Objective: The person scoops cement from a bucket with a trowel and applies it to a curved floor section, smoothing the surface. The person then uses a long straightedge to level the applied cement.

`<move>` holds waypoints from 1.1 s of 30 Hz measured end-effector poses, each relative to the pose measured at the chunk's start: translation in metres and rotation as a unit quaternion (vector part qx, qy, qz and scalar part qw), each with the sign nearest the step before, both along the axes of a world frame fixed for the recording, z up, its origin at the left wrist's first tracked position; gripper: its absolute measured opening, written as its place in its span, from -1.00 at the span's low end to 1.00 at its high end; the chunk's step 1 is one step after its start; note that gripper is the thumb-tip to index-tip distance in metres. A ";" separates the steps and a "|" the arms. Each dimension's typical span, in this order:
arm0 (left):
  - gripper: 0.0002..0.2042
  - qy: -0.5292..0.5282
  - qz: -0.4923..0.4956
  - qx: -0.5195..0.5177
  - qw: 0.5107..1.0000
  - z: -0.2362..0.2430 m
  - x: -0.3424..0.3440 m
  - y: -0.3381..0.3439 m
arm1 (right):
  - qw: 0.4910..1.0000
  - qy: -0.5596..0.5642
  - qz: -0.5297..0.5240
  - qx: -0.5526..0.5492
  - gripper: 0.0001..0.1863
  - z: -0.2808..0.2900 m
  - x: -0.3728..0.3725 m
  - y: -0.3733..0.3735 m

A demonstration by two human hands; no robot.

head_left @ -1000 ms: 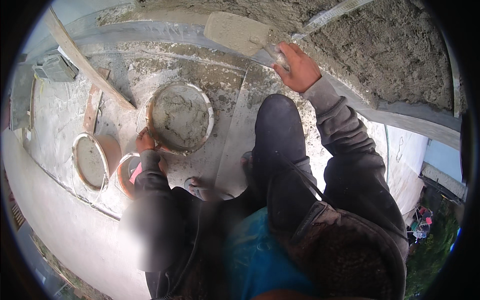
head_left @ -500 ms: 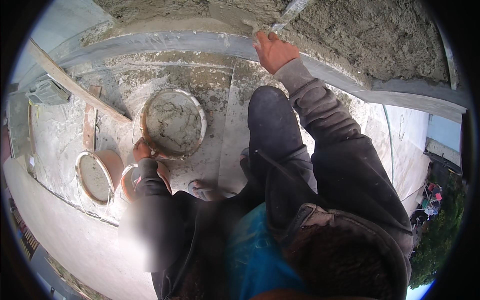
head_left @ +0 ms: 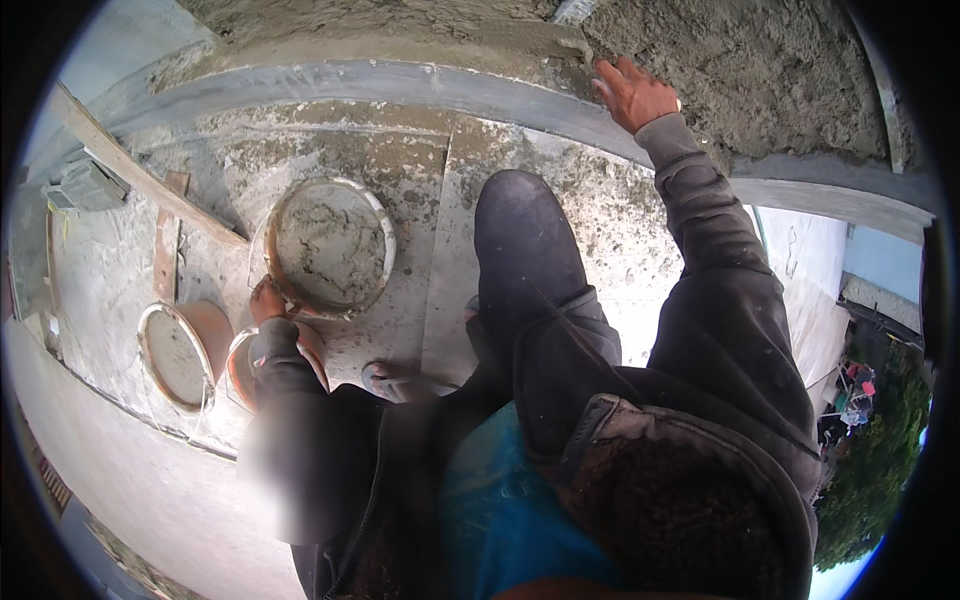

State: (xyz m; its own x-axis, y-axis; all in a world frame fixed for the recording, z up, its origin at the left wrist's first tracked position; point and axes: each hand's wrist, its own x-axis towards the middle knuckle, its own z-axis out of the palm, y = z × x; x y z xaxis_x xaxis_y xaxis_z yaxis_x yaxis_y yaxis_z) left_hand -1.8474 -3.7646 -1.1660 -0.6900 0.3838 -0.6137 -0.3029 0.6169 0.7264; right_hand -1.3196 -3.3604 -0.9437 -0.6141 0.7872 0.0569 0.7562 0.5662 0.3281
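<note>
1. Up top, the right hand [head_left: 632, 92] presses against the rough mortar wall [head_left: 760, 70], its fingers [head_left: 608, 72] curled round the lower end of a trowel [head_left: 572, 12]; most of the tool runs out of the picture, so only a bit of grey blade shows
2. Its dark sleeve [head_left: 720, 260] runs down from the hand toward the lower right
3. Lower left, the left hand [head_left: 266, 298] grips the near rim of a round pan [head_left: 332, 246], fingers clenched on the edge
4. That pan holds grey mortar and sits on a splashed concrete floor [head_left: 420, 170], just left of a raised knee [head_left: 524, 240] in dark trousers
5. Two more pans lie further left: an orange one [head_left: 182, 352] filled with pale mix, and another [head_left: 244, 368] partly hidden under the left forearm
6. A foot in a sandal [head_left: 392, 378] rests on the floor below the held pan
7. A long wooden batten [head_left: 140, 180] slants across the floor at the left, with a short plank [head_left: 166, 250] beside it
8. A grey ledge [head_left: 400, 85] curves along the foot of the wall, between floor and mortar
</note>
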 end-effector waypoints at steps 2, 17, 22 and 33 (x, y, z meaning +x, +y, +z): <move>-0.72 0.031 -0.023 0.000 0.999 -0.006 -0.008 -0.009 | 1.000 -0.019 -0.022 0.006 -0.70 0.015 0.008 -0.003; -0.71 -0.011 0.017 -0.031 0.999 0.003 0.012 0.019 | 0.994 0.025 0.052 0.088 -0.67 -0.002 -0.038 -0.006; -0.67 -0.017 0.059 -0.046 0.997 0.033 0.021 0.024 | 0.995 0.069 -0.038 0.057 -0.67 0.044 -0.012 -0.007; -0.52 0.118 -0.114 -0.084 0.983 0.044 0.029 0.015 | 0.989 0.110 -0.043 -0.092 -0.67 0.051 -0.045 -0.124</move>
